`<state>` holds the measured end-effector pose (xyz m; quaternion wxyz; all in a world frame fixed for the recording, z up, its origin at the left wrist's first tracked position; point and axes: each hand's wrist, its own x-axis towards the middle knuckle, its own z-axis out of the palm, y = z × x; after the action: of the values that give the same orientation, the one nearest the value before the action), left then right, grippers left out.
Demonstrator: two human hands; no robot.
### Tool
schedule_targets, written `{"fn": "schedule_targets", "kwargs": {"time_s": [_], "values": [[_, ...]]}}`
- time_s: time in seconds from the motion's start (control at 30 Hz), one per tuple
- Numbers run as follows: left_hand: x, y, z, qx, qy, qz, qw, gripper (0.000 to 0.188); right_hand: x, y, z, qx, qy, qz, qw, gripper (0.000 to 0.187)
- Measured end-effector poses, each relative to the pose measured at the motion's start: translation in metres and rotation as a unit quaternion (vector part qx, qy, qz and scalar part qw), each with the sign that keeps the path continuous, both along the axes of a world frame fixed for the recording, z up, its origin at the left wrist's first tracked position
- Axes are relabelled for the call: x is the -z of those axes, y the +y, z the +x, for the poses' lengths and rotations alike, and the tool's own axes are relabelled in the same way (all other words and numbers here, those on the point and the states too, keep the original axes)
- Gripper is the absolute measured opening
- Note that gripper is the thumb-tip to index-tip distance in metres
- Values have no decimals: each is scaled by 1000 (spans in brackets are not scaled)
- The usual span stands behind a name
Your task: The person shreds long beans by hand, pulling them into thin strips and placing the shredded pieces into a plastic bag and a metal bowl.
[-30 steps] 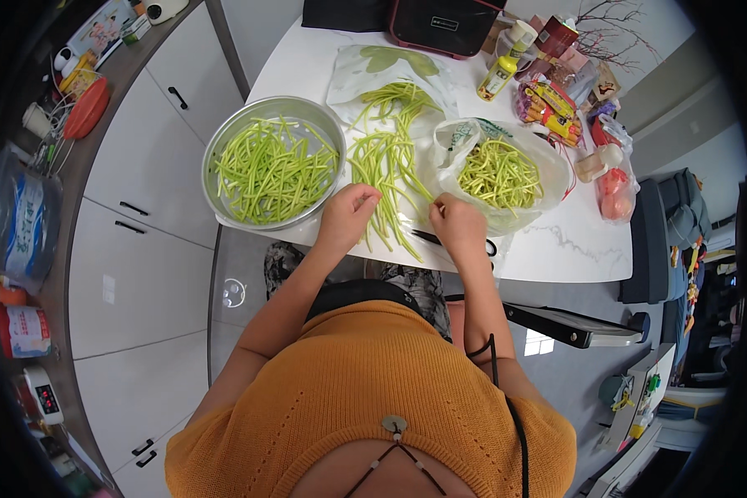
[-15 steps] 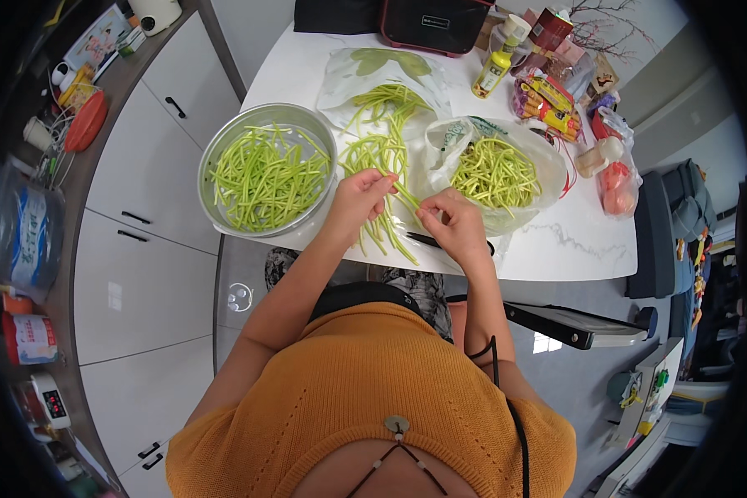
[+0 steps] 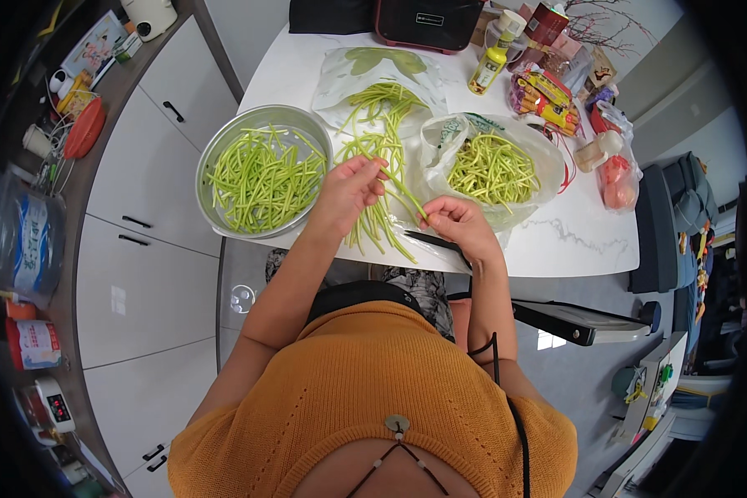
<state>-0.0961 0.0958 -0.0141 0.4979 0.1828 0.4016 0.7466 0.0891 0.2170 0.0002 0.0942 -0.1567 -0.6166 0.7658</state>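
1. Head view: left hand (image 3: 349,187) raised above the white table (image 3: 573,241), fingers pinched together on one end of a long green bean (image 3: 398,187).
2. Right hand (image 3: 461,224), at 4 o'clock from the left hand, fingers closed on the other end of the same bean; the bean spans between both hands.
3. Loose pile of green beans (image 3: 373,141) on a clear plastic bag (image 3: 365,70) lies under and at 12 o'clock from the hands.
4. Metal bowl (image 3: 224,145) of cut bean pieces at 9 o'clock from the left hand, at the table's edge.
5. Plastic bag of bean trimmings (image 3: 494,170) at 1 o'clock from the right hand.
6. Knife (image 3: 436,242) flat on the table, just below the right hand.
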Motion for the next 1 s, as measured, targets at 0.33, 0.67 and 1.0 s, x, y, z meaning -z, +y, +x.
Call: {"fn": "schedule_targets", "kwargs": {"time_s": [0.33,0.67,1.0], "values": [[17,0,25,94,-135,-10,986,13,11,-7,-14,96,182,-60,977,24],[17,1,30,85,-126,-8,988,13,3,-8,-16,96,212,-62,971,43],[15,1,36,88,-87,-10,992,11,-2,-8,-15,49,231,-55,970,33]]}}
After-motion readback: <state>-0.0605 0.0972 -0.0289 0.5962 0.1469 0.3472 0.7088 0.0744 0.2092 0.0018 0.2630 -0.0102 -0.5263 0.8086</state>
